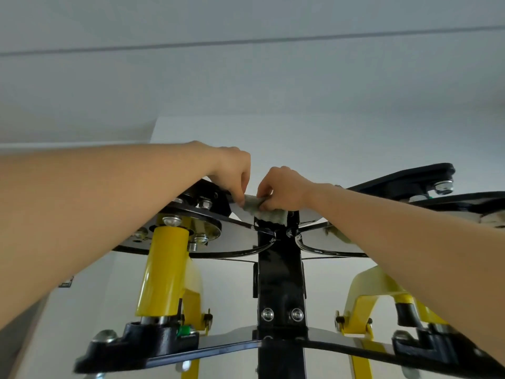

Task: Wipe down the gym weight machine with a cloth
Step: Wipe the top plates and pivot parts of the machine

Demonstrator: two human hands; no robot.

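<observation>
Greenish cloth [264, 211] crosswise, left hand [232, 170] to right hand [284, 190]

place: gym | evidence: black-and-yellow weight machine [278, 269], bolted pivots, plain white walls [273, 77]

No legible text, brand, number or sign in view. Weight machine [280, 283], black post and yellow tubes: no readable marking. Cloth [262, 207]: no print to read. Small dark tag [65, 283] on left wall, too small and blurred to make out.
</observation>
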